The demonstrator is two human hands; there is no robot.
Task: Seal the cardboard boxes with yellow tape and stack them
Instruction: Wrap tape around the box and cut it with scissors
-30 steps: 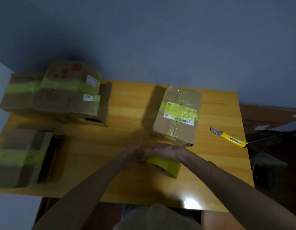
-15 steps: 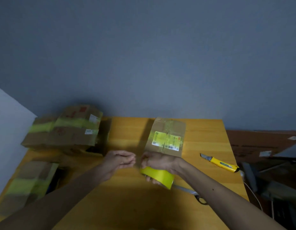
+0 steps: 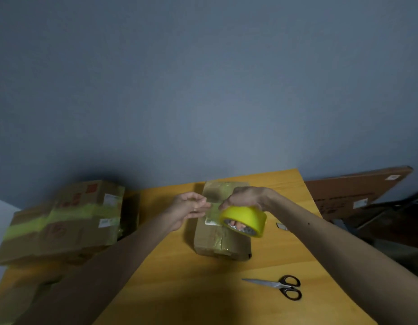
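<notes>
On the bench (image 3: 170, 289), taped boxes (image 3: 62, 221) are stacked at left and a cardboard box (image 3: 218, 241) lies at centre, its long axis directed away from the person. The yellow tape roll (image 3: 248, 216) is held directly above it by the right grip (image 3: 248, 197), fingers curled through the core. The left grip (image 3: 189, 211) is poised just beside the roll; whether a tape end is pinched cannot be told.
</notes>
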